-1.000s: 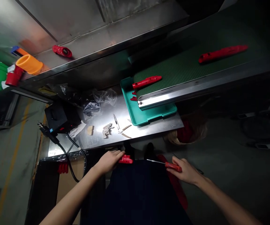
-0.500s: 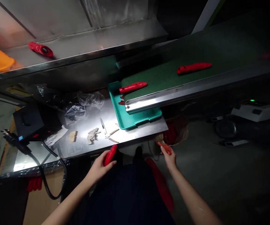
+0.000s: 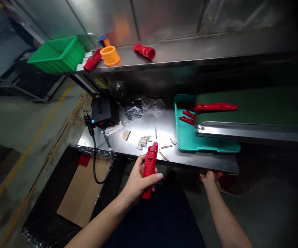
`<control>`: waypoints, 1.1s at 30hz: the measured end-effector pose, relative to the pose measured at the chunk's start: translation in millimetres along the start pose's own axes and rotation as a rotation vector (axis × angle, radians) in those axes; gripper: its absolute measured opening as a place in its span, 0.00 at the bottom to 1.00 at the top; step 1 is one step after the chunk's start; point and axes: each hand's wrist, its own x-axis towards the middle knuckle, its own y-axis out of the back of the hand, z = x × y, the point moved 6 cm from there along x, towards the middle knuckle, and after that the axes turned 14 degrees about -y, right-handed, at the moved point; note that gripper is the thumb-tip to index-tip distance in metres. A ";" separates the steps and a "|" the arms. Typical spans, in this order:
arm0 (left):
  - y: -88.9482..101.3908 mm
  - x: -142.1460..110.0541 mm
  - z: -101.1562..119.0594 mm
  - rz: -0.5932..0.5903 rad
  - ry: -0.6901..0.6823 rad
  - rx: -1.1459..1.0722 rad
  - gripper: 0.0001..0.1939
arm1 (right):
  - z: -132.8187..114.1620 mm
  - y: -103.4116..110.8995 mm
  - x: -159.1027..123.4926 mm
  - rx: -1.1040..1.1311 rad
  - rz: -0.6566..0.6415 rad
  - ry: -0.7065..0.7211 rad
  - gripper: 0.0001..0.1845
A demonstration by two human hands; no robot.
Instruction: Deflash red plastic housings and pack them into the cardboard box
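L hand (image 3: 136, 179): round long red plastic housing (image 3: 150, 167), slightly tilted, thumb across it
R hand (image 3: 209, 177): by bench edge, lower R; grip unclear
Metal bench (image 3: 203, 158): boxy black unit (image 3: 99, 115) w/ black cable (image 3: 94, 165), beige-handled pliers (image 3: 164, 156)
Teal plastic tray (image 3: 180, 137): sm. red plastic pcs (image 3: 187, 120), partly under belt end
Green belt (image 3: 262, 103): tapered red part (image 3: 217, 107) at end
Metal shelf (image 3: 180, 55): green plastic bin (image 3: 50, 63), orange plastic ring (image 3: 112, 61)

1 head-worn camera looks forward, down over the bench (image 3: 165, 129).
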 end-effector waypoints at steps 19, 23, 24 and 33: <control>236.9 72.6 107.3 -0.035 -0.184 -0.797 0.44 | 109.0 -253.9 -190.2 -0.982 -0.238 0.144 0.12; 251.5 79.0 116.7 -0.030 -0.209 -0.846 0.42 | 98.5 -306.5 -220.8 -1.078 -0.339 0.278 0.23; 253.2 80.0 118.6 -0.015 -0.216 -0.859 0.42 | 96.6 -317.7 -228.8 -1.105 -0.369 0.307 0.25; 238.9 93.7 127.7 0.168 -0.256 -0.775 0.30 | 42.4 -394.5 -334.4 -1.121 -0.727 0.561 0.22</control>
